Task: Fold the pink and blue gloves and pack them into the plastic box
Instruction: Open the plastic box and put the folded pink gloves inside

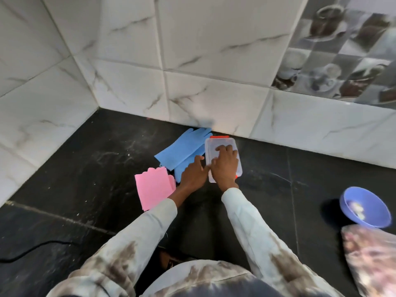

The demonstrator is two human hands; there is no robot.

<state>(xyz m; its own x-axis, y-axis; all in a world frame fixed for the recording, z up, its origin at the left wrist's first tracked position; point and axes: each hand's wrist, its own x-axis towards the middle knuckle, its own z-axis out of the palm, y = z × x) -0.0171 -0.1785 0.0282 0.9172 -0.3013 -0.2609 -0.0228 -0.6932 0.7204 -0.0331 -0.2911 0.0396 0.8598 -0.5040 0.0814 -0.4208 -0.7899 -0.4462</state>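
Black stone counter (278, 189), dusty and streaked with pale marks, set into a corner of white marble-veined wall tiles (203, 50); a band of patterned tiles printed with cups runs along the upper right. Item: plastic box (222, 146), clear with orange clips, lying close to the back wall with its lid on, as far as the blur allows. Your right hand (225, 166) lies flat on that lid, fingers slightly spread and pressing down, gripping nothing. Your left hand (192, 173) sits at the box's near-left edge, fingers loosely curled toward the rim; whether they catch the lid or a clip, you cannot tell. Item: blue gloves (182, 151), unfolded, lying flat just left of the box, one partly overlapping the other, fingertips toward the wall. Item: pink gloves (153, 186), flat, near side of the blue pair, partly under your left forearm; folded or not, unclear. Progress, by judgement: very early; nothing appears packed, the box is yet to be opened, all folding remains. Also present: blue bowl (364, 206) at right, a patterned bag (372, 258) below it, a black cable (32, 251) at lower left.
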